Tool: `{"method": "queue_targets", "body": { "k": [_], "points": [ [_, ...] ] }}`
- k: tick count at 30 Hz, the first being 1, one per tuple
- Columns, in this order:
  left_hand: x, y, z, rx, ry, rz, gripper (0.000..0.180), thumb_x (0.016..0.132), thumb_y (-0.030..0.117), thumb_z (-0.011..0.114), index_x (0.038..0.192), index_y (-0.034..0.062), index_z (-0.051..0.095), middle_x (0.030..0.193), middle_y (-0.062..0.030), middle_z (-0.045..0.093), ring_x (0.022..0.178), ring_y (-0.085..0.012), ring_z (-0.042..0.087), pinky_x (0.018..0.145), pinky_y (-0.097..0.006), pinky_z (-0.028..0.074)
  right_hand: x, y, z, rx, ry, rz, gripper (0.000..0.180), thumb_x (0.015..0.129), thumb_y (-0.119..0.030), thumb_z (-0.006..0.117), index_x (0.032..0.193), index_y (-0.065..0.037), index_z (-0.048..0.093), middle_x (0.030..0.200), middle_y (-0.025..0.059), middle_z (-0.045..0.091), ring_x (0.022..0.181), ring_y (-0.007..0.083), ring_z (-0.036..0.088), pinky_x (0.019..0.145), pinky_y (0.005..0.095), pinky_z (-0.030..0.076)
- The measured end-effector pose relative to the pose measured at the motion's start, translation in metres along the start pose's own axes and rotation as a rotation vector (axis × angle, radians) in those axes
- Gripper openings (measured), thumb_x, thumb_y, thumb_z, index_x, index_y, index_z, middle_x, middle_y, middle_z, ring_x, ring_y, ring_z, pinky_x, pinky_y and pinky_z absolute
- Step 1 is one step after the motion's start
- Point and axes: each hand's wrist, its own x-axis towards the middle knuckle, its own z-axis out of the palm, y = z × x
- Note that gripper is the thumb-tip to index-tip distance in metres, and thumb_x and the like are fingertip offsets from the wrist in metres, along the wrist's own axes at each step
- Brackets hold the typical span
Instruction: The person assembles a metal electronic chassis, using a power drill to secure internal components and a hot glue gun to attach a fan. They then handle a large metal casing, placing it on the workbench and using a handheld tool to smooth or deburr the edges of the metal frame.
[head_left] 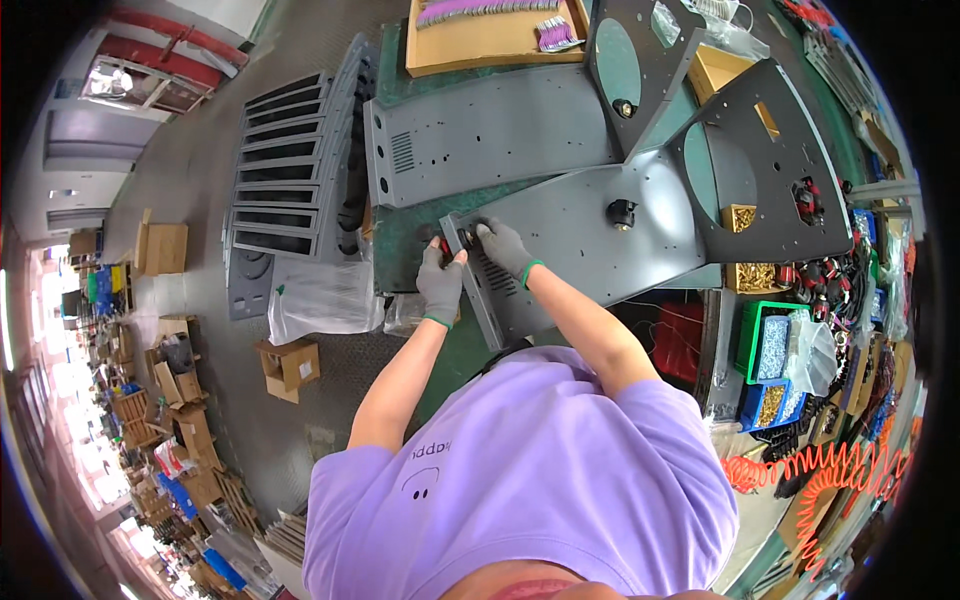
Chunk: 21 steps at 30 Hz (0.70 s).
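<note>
A dark grey sheet-metal panel lies before me on the green-topped bench, its bent end flange toward the left. In a grey glove, my left hand is at the outer side of the flange, its fingers closed around a small red and black part. My right hand, gloved too, reaches over the inner side of that flange. Its fingertips are closed at a small dark piece there, mostly hidden. A black round fitting sits on the panel farther right.
A second grey panel lies beyond, with upright side plates at the right. Slotted panels stand at the left. Bins of screws and a coiled orange hose are at the right. A cardboard tray is at the back.
</note>
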Motion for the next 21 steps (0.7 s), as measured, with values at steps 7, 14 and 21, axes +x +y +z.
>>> {"method": "queue_targets", "body": {
  "k": [7, 14, 21],
  "points": [
    [-0.001, -0.004, 0.004, 0.059, 0.056, 0.046, 0.054, 0.074, 0.017, 0.073, 0.122, 0.0001, 0.052, 0.107, -0.0139, 0.064, 0.096, -0.0216, 0.062, 0.083, -0.031, 0.046, -0.031, -0.038, -0.05, 0.025, -0.272, 0.077, 0.044, 0.091, -0.039, 0.052, 0.119, -0.005, 0.057, 0.112, 0.0179, 0.061, 0.098, 0.0268, 0.06, 0.084, 0.0354, 0.046],
    [0.0, -0.008, 0.007, -0.099, -0.084, -0.063, 0.055, 0.08, 0.007, 0.067, 0.128, -0.0053, 0.044, 0.123, -0.0148, 0.054, 0.111, -0.0206, 0.053, 0.093, -0.03, 0.04, -0.058, 0.009, -0.19, -0.401, 0.744, 0.117, 0.062, 0.078, -0.045, 0.065, 0.12, -0.003, 0.049, 0.114, 0.0257, 0.052, 0.101, 0.0375, 0.056, 0.085, 0.0416, 0.045],
    [-0.012, 0.06, -0.002, 0.445, 0.145, 0.275, 0.064, 0.073, 0.02, 0.069, 0.13, 0.0064, 0.043, 0.123, -0.0169, 0.053, 0.11, -0.0286, 0.054, 0.088, -0.04, 0.045, -0.025, 0.047, -0.19, -0.273, 0.355, 0.139, 0.061, 0.071, -0.03, 0.071, 0.122, -0.006, 0.047, 0.11, 0.0206, 0.056, 0.101, 0.0365, 0.056, 0.087, 0.0417, 0.046]
  ]
}}
